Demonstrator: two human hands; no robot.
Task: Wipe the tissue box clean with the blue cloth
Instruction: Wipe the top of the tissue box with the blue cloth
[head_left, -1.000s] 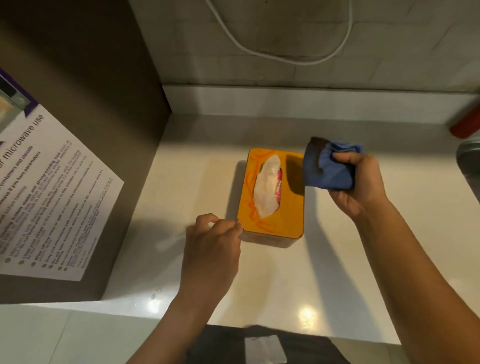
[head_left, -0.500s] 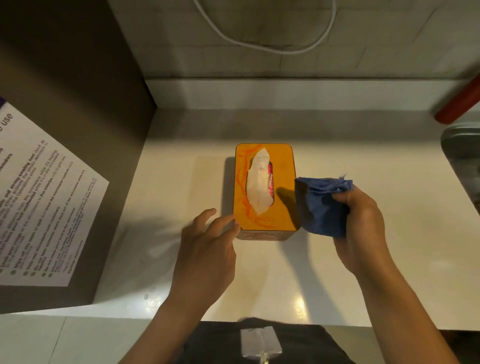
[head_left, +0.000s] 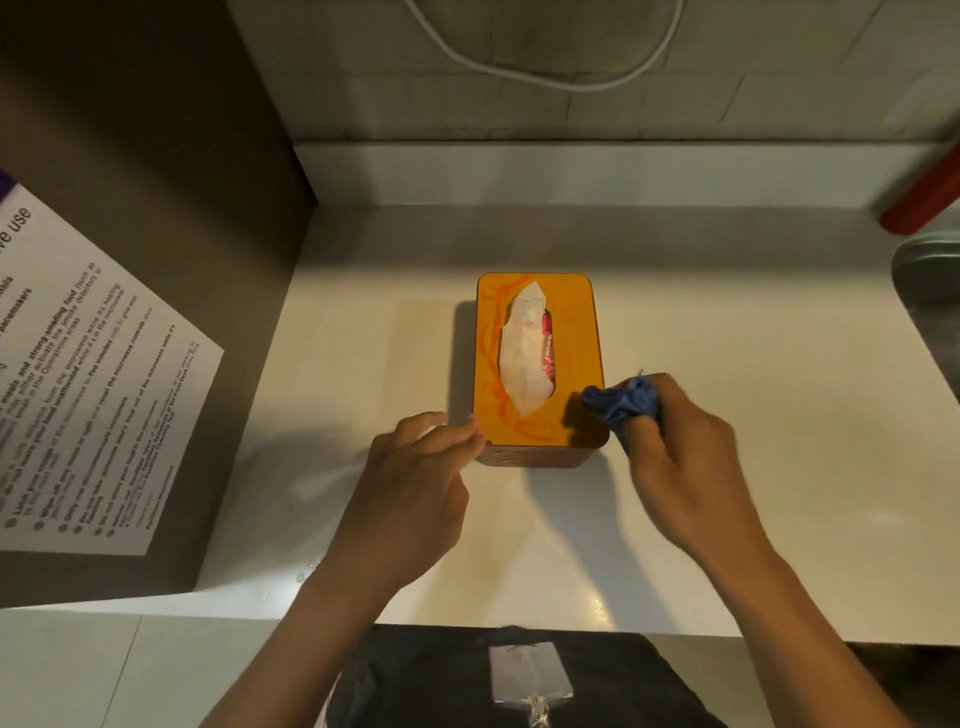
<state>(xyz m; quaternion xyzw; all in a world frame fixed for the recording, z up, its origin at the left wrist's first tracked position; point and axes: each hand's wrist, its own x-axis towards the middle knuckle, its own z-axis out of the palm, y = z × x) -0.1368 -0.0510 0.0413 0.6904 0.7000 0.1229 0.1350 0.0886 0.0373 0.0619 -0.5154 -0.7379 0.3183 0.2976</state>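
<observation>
Midway along the worktop (head_left: 701, 322) stood the box (head_left: 576, 338). The left hand (head_left: 415, 499) touched its near-left corner, fingers relaxed. The right hand (head_left: 685, 457), curled, pressed the bunched cloth (head_left: 621, 402) onto its near-right corner.

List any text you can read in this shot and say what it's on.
"use", in large letters: on the white and purple notice on the cabinet side at left.
"five minutes", in bold: in that notice's small print; the rest is too small and skewed to read.
Tissue box: orange scribbles only, with an embossed mark on its front that is unreadable.
</observation>
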